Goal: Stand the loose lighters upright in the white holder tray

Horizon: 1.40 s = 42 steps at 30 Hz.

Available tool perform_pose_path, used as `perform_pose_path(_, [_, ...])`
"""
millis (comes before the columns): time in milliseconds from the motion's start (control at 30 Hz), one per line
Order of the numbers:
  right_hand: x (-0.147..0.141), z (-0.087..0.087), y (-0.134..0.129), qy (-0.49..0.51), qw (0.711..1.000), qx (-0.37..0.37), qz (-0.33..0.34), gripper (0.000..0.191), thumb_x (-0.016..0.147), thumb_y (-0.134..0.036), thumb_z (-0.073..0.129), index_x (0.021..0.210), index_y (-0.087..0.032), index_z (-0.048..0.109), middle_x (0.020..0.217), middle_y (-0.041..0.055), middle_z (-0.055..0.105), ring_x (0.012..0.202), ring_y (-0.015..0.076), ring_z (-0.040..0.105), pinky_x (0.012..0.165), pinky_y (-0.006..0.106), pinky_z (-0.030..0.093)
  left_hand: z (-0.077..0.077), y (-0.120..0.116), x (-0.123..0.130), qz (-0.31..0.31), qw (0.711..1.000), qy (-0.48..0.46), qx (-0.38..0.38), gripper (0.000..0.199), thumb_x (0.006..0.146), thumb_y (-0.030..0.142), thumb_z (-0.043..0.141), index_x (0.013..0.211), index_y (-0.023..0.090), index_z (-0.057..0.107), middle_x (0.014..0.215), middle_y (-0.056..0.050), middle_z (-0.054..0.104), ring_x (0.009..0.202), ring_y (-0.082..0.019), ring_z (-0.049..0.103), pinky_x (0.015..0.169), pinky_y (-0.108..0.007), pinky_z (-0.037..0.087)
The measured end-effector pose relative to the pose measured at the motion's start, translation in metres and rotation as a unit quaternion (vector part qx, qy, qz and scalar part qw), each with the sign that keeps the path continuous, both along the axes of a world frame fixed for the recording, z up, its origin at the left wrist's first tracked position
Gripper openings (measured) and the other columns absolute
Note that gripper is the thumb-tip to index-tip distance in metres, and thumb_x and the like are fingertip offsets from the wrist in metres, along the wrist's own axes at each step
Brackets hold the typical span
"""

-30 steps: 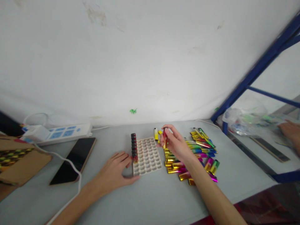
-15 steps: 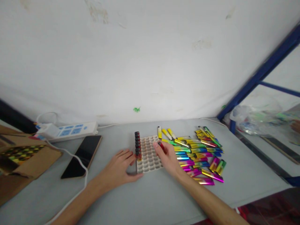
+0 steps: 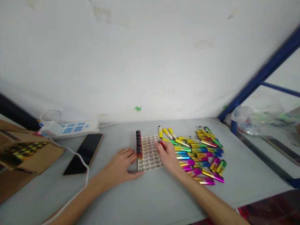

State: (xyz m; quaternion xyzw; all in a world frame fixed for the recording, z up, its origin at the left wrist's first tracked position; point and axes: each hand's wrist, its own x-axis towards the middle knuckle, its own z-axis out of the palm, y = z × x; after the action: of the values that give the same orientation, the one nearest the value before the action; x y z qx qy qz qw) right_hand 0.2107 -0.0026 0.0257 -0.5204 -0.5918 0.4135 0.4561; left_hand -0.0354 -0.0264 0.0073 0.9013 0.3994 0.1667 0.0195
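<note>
A pale tray (image 3: 150, 156) with rows of oval holes lies on the grey table. Along its left edge stands a column of several upright lighters (image 3: 139, 145) with black tops. My left hand (image 3: 122, 167) rests at the tray's left side, fingers and thumb apart, the thumb by its front edge. Over the tray's right side, my right hand (image 3: 168, 156) grips a red lighter (image 3: 160, 142), its dark top showing above the fingers. Just right of that hand spreads a pile of shiny coloured lighters (image 3: 197, 154), lying flat.
On the left are a phone (image 3: 83, 153), a white power strip (image 3: 77, 128) and a white cable (image 3: 79, 157). An open cardboard box (image 3: 47, 156) of lighters stands at far left. A blue metal frame (image 3: 264, 75) and plastic bags (image 3: 248, 120) are on the right.
The view has shifted slightly. Both hands keep nearly the same places at the tray, and the right hand still holds the red lighter.
</note>
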Motion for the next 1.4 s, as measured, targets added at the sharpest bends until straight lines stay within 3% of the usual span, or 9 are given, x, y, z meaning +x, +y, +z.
perform_pose_path(133, [-0.001,-0.004,-0.001,-0.003,0.999,0.031,0.03,0.048,0.101,-0.066,0.059,0.08,-0.024,0.055,0.071,-0.0041,0.053,0.068,0.0157,0.048,0.064,0.03,0.038,-0.001,0.001,0.0,0.011,1.0,0.004,-0.017,0.044,0.087,0.061,0.088,0.087,0.025,0.062,0.091,-0.004,0.076,0.091,-0.028,0.074,0.092,-0.044,0.059])
perform_pose_path(267, [-0.001,-0.009,-0.002,0.001,0.994,0.065,0.085,0.041,0.11,-0.061,0.055,0.091,-0.025,0.058,0.079,-0.0021,0.059,0.073,0.0176,0.055,0.066,0.029,0.045,0.0,0.001,0.0,0.01,1.0,0.009,-0.018,0.044,0.089,0.062,0.087,0.089,0.024,0.064,0.09,-0.003,0.076,0.089,-0.028,0.073,0.092,-0.044,0.058])
perform_pose_path(367, [0.0,-0.008,-0.002,-0.035,0.983,0.148,0.102,0.036,0.111,-0.056,0.058,0.095,-0.024,0.065,0.094,0.0044,0.068,0.089,0.0212,0.063,0.079,0.032,0.051,0.002,0.001,0.001,0.005,1.0,0.01,-0.02,0.044,0.089,0.063,0.087,0.09,0.024,0.066,0.09,-0.003,0.076,0.089,-0.028,0.073,0.093,-0.044,0.057])
perform_pose_path(433, [0.001,-0.005,-0.003,-0.073,0.973,0.193,0.105,0.035,0.111,-0.052,0.061,0.093,-0.023,0.067,0.091,0.0047,0.068,0.088,0.0215,0.063,0.079,0.033,0.05,0.003,0.001,0.002,0.004,1.0,0.009,-0.022,0.045,0.09,0.064,0.087,0.09,0.023,0.066,0.09,-0.003,0.076,0.089,-0.028,0.073,0.094,-0.044,0.057])
perform_pose_path(567, [0.001,-0.002,-0.006,-0.113,0.963,0.189,0.156,0.033,0.114,-0.046,0.059,0.095,-0.022,0.069,0.077,0.0004,0.067,0.069,0.0177,0.061,0.068,0.029,0.046,0.001,0.004,0.0,0.004,0.999,0.013,-0.033,0.052,0.088,0.072,0.084,0.085,0.024,0.065,0.087,-0.002,0.075,0.087,-0.027,0.072,0.093,-0.044,0.057])
perform_pose_path(900, [0.001,-0.011,-0.006,-0.27,0.899,0.257,0.229,0.022,0.117,-0.039,0.058,0.114,-0.02,0.068,0.103,0.0099,0.08,0.093,0.0231,0.078,0.08,0.031,0.057,-0.004,0.007,-0.002,0.011,0.999,0.019,-0.032,0.056,0.087,0.075,0.084,0.078,0.025,0.061,0.084,-0.002,0.074,0.086,-0.026,0.071,0.091,-0.042,0.057])
perform_pose_path(1100, [-0.006,-0.002,-0.012,-0.374,0.86,0.284,0.202,0.025,0.115,-0.043,0.063,0.115,-0.018,0.07,0.101,0.0105,0.079,0.093,0.0232,0.078,0.081,0.031,0.058,-0.011,0.009,-0.007,0.005,1.0,-0.005,-0.021,0.051,0.089,0.072,0.083,0.085,0.024,0.067,0.095,-0.007,0.078,0.096,-0.03,0.074,0.094,-0.045,0.058])
perform_pose_path(1200, [-0.011,0.0,-0.011,-0.41,0.842,0.283,0.207,0.029,0.114,-0.045,0.063,0.109,-0.017,0.071,0.1,0.0106,0.078,0.095,0.0229,0.078,0.083,0.031,0.058,-0.013,0.012,-0.01,-0.004,1.0,-0.016,-0.015,0.052,0.09,0.073,0.08,0.079,0.025,0.063,0.089,-0.005,0.076,0.09,-0.029,0.073,0.088,-0.043,0.058])
perform_pose_path(1400, [-0.008,-0.001,-0.004,-0.418,0.835,0.265,0.241,0.03,0.112,-0.046,0.066,0.108,-0.016,0.071,0.103,0.0098,0.079,0.094,0.0222,0.077,0.083,0.03,0.056,-0.009,0.017,-0.01,-0.019,0.999,-0.044,0.008,0.055,0.094,0.073,0.073,0.072,0.026,0.056,0.079,-0.003,0.073,0.08,-0.026,0.071,0.078,-0.04,0.057])
